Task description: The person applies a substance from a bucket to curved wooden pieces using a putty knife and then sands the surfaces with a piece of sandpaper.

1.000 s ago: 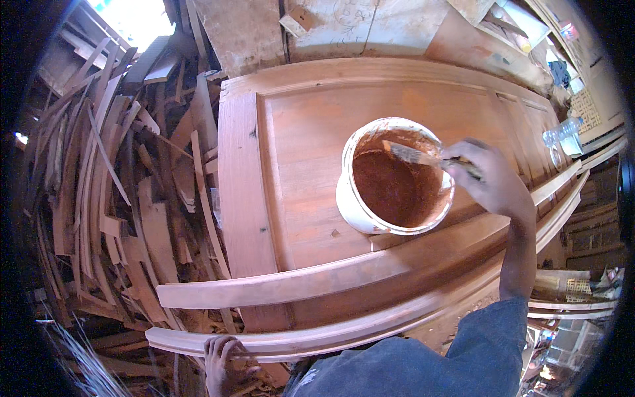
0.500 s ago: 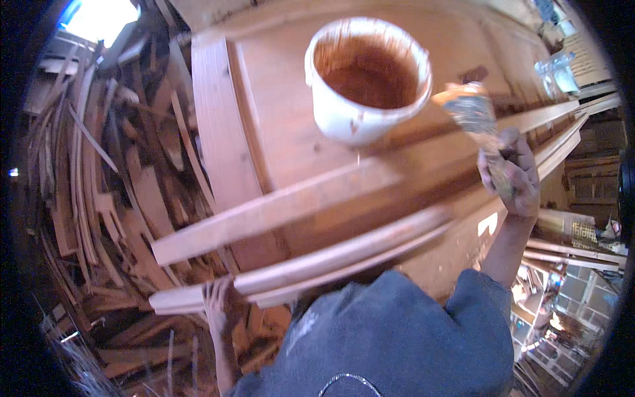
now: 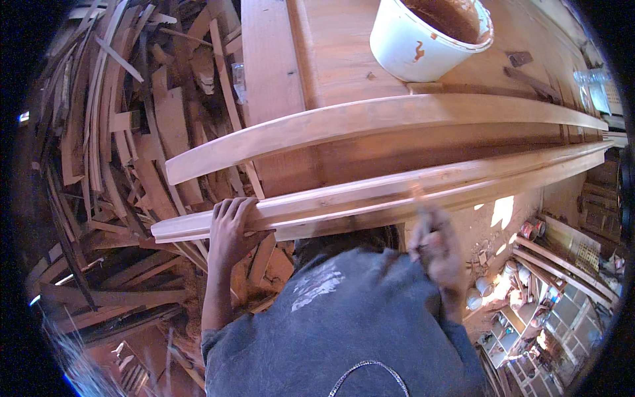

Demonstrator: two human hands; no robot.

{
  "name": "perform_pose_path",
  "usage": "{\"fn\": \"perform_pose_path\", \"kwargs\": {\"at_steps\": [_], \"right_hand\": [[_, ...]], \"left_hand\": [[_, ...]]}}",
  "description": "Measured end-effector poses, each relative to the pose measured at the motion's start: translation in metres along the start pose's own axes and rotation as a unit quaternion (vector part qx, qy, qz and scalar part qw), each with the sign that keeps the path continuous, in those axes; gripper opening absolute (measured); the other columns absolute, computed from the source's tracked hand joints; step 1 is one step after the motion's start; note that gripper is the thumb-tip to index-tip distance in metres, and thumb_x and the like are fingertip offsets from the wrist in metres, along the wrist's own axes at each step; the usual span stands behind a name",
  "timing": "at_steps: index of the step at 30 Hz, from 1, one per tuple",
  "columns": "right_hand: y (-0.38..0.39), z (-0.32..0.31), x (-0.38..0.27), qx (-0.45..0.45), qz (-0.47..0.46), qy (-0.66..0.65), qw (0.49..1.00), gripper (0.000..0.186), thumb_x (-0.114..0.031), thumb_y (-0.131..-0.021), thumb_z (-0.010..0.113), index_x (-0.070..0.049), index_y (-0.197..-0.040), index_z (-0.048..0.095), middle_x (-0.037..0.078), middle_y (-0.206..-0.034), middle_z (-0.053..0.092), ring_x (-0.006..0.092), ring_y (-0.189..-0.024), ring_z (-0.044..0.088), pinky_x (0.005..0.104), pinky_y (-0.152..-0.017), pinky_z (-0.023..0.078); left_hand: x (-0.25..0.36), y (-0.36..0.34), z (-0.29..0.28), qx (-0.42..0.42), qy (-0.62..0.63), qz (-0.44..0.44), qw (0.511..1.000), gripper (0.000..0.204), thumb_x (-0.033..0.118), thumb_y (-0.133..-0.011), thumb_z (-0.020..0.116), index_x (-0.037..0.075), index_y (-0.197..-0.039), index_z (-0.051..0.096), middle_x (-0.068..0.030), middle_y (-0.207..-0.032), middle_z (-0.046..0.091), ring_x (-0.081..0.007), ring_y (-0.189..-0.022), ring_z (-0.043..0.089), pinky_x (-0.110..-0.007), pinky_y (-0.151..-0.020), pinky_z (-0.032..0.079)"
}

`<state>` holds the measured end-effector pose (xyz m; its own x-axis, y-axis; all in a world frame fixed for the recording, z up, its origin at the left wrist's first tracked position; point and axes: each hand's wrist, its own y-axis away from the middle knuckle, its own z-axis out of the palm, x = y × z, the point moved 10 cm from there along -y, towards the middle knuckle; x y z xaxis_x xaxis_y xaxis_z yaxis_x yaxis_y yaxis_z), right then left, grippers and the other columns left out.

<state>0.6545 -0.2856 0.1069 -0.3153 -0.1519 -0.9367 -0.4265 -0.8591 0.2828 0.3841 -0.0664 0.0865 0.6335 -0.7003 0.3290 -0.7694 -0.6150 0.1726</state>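
A long moulded wooden strip (image 3: 331, 198) lies lengthwise before me, light brown with stepped edges. My left hand (image 3: 230, 225) is closed around it near its left end, fingers over the top. Close to my chest, my right hand (image 3: 438, 248) is smeared by motion but closed on a paintbrush (image 3: 418, 193). The brush's blurred tip is at the strip's near side; whether it touches the wood I cannot tell. Beyond stands a white bucket (image 3: 407, 46) with reddish-brown liquid inside and drips down its wall.
A second long board (image 3: 370, 111) runs between strip and bucket, over a wide wooden panel (image 3: 344, 63). Scrap wood (image 3: 126, 139) is heaped at the left. A clear plastic bottle (image 3: 592, 83) is at the far right; cans (image 3: 484, 286) stand on the floor at the lower right.
My right hand has brought the brush from beside the bucket down and left to the strip. My left hand keeps hold of the strip's left end. The view has shifted, putting the bucket higher and farther right.
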Motion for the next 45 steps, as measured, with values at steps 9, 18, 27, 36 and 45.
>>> {"fn": "perform_pose_path", "kwargs": {"at_steps": [9,18,27,36,45], "right_hand": [[0.018,0.109,0.041,0.056,-0.045,0.495,0.866,0.055,-0.024,-0.099,0.059,-0.024,-0.151,0.041,0.016,-0.085,0.056,0.0407,-0.064,0.063,0.0492,-0.058,0.057],[0.011,0.128,0.05,0.151,-0.03,0.493,0.856,0.05,-0.014,-0.097,0.061,-0.017,-0.146,0.051,0.021,-0.087,0.059,0.041,-0.075,0.062,0.0487,-0.067,0.052],[-0.01,0.127,-0.019,-0.087,0.023,0.71,0.698,0.049,-0.021,-0.096,0.061,-0.025,-0.144,0.053,0.015,-0.085,0.061,0.0334,-0.073,0.064,0.0464,-0.065,0.052],[-0.052,0.135,-0.013,-0.257,0.001,0.78,0.571,0.027,-0.023,-0.097,0.054,-0.014,-0.123,0.059,0.018,-0.081,0.067,0.0377,-0.076,0.069,0.0504,-0.065,0.055],[-0.013,0.106,0.015,-0.034,0.003,0.651,0.758,0.049,-0.02,-0.097,0.062,-0.02,-0.145,0.052,0.018,-0.082,0.064,0.0373,-0.072,0.062,0.0492,-0.071,0.052]], "left_hand": [[-0.03,0.016,0.017,0.009,-0.069,0.047,0.996,0.071,0.033,-0.065,0.08,0.007,-0.126,0.056,-0.013,-0.117,0.062,-0.033,-0.109,0.059,-0.045,-0.098,0.044],[-0.022,0.013,0.015,0.028,-0.061,0.06,0.996,0.065,0.034,-0.073,0.076,0.004,-0.127,0.054,-0.0135,-0.116,0.062,-0.0326,-0.11,0.058,-0.044,-0.098,0.043],[-0.02,0.014,0.016,0.057,-0.036,0.075,0.995,0.069,0.036,-0.069,0.08,0.006,-0.126,0.054,-0.013,-0.112,0.062,-0.0322,-0.108,0.058,-0.044,-0.097,0.043],[-0.024,0.015,0.02,0.042,-0.039,0.055,0.997,0.062,0.034,-0.075,0.075,0.008,-0.128,0.055,-0.0132,-0.118,0.063,-0.0319,-0.112,0.058,-0.043,-0.099,0.043],[-0.016,0.014,0.019,0.049,-0.064,0.065,0.995,0.063,0.036,-0.077,0.076,0.004,-0.128,0.055,-0.0108,-0.116,0.062,-0.0288,-0.109,0.059,-0.042,-0.098,0.043]]}}
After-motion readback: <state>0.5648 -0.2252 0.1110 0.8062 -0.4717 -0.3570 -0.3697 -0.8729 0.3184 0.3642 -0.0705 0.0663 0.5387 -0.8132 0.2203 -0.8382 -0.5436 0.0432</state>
